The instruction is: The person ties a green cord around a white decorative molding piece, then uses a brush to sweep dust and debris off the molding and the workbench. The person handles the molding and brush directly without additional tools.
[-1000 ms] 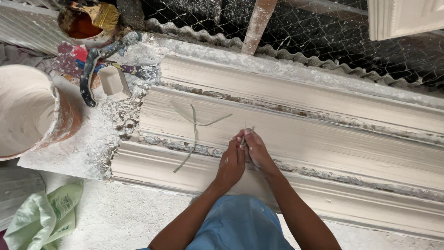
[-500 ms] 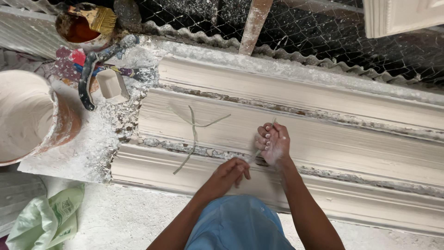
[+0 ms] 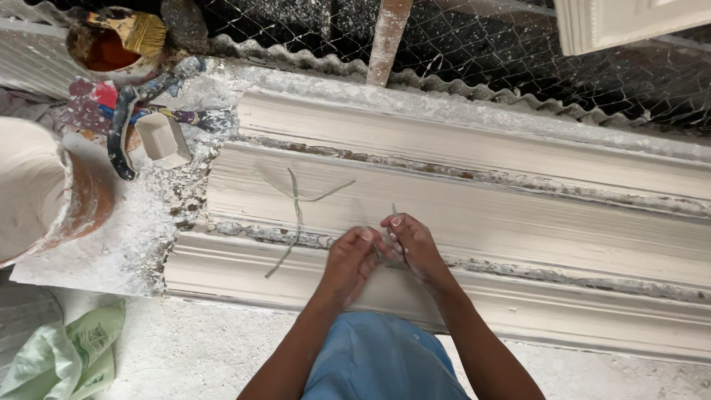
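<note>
A long white plaster moulding [image 3: 481,192] lies across the bench in front of me. My left hand [image 3: 349,261] and my right hand [image 3: 412,244] meet over its lower ridge, fingertips pinched together on a thin pale fibre strand [image 3: 393,210] that sticks up between them. Two crossed strands of the same fibre [image 3: 296,207] lie flat on the moulding just left of my hands. My blue-clad knee [image 3: 378,359] is below.
At the left stand a large plaster-coated bowl [image 3: 37,192], a small white rectangular cup [image 3: 161,137], a dark-handled tool [image 3: 118,141] and a pot with a brush [image 3: 111,37]. Wire mesh [image 3: 481,52] and corrugated sheet run behind. A green bag [image 3: 63,355] lies lower left.
Half a second ago my right hand was lifted and apart from the left; it has come back down and both hands now pinch the strand together.
</note>
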Demonstrator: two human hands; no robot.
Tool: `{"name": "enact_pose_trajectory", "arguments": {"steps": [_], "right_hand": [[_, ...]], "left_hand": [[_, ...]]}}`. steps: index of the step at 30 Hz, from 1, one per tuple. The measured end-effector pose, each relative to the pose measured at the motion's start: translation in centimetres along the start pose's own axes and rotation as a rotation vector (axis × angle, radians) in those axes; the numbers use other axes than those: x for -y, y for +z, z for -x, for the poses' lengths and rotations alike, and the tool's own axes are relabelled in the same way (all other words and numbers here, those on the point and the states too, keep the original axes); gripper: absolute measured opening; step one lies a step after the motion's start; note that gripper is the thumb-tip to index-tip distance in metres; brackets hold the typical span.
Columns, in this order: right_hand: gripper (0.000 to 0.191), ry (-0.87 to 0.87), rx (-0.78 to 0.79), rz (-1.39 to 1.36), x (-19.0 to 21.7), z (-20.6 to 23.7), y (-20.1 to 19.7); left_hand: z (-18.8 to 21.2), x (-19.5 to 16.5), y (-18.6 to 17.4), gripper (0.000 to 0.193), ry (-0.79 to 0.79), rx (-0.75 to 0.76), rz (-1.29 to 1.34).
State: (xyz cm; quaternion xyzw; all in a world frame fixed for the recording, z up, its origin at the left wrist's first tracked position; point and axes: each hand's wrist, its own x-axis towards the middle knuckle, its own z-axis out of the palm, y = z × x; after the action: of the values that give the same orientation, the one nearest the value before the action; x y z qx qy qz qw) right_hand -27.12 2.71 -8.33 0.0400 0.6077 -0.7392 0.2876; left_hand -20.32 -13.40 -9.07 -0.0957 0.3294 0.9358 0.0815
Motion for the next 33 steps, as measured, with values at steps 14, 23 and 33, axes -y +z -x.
{"name": "enact_pose_trajectory", "arguments": {"steps": [14,23,33], "right_hand": [[0.039,-0.072,-0.083,-0.069,0.4,3.1,-3.6],[0.032,-0.270,0.083,0.615,0.5,5.3,-9.9],[0.043,0.253,0.224,0.301,0.8,5.9,-15.4]], "left_hand": [[0.0,2.8,8.1,0.018,0.032,-0.165,-0.650],[1.7,0.4,10.7,0.045,0.857,0.144,-1.716],[2.3,3.4,8.7,0.022,0.776,0.050,-1.674]]}}
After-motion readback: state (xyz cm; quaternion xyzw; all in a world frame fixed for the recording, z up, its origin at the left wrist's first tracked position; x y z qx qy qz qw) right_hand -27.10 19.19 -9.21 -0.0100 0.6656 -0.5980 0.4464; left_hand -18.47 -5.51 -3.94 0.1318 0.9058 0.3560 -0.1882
